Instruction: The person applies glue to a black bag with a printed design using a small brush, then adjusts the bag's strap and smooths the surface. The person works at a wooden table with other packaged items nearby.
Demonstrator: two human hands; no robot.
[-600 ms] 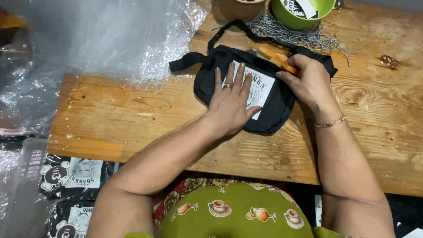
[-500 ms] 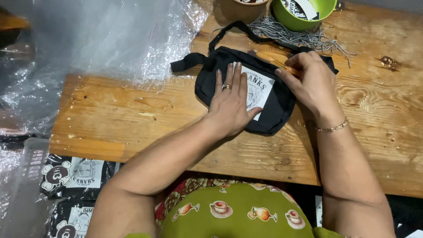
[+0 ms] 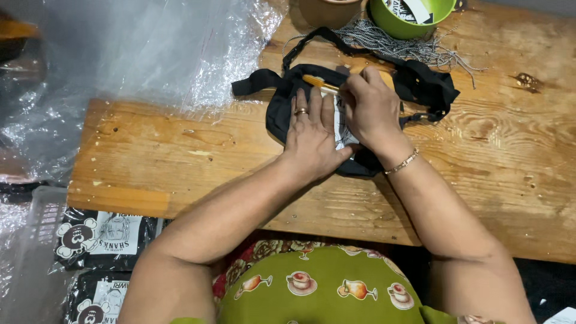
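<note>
A black fabric pouch [image 3: 277,114] with straps lies on the wooden table [image 3: 180,162], a white printed patch on its front mostly covered by my hands. My left hand [image 3: 311,135] presses flat on the pouch, fingers spread, a ring on one finger. My right hand [image 3: 369,108], with a bracelet at the wrist, grips a slim orange-yellow tool [image 3: 315,81] whose tip lies across the pouch's top edge. The black strap [image 3: 429,84] bunches to the right of my right hand.
A green bowl [image 3: 414,15] and a brown pot [image 3: 330,9] stand at the far edge, beside a heap of metal ball chains [image 3: 396,45]. Bubble wrap [image 3: 138,54] covers the left. Packed black printed items [image 3: 99,237] sit in a bin at lower left.
My right hand has moved left across the pouch with the orange tool, close to my left hand. My left hand stays pressed flat on the pouch.
</note>
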